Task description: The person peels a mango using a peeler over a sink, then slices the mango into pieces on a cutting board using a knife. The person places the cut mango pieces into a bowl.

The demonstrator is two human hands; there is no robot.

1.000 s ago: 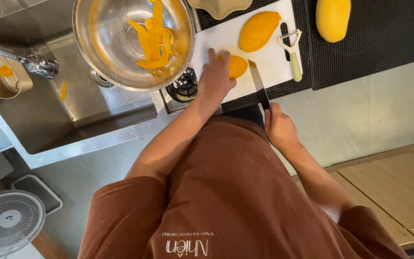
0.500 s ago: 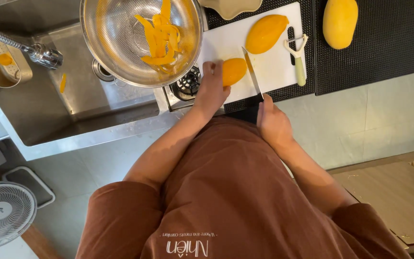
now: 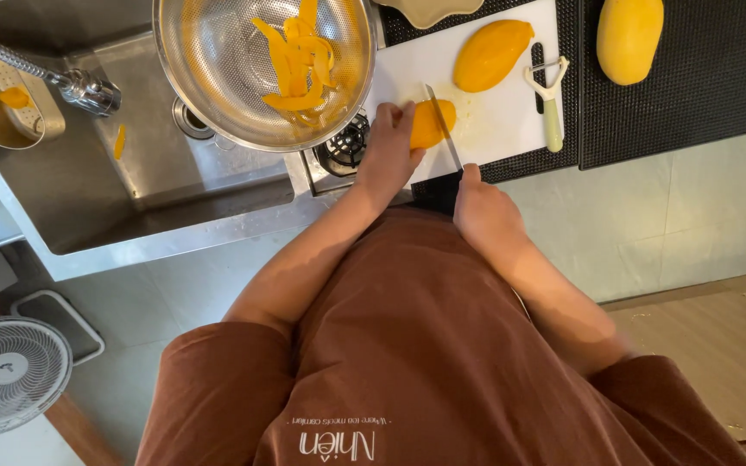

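Kitchen counter, seen from above: a white board (image 3: pixel 494 121) lies on a black mat beside a steel sink (image 3: pixel 131 198). On the board the left hand (image 3: pixel 388 155) presses down on a peeled mango piece (image 3: pixel 430 123), fingers curled over its near end. The right hand (image 3: pixel 485 211) is closed around the handle of a knife (image 3: pixel 444 129), whose blade rests on the fruit just beside those fingers. Wet flesh is slick, so the piece could skid and the edge could catch a fingertip. The handle is hidden inside the fist. Both thumbs are out of sight. How deep the blade sits is unclear.
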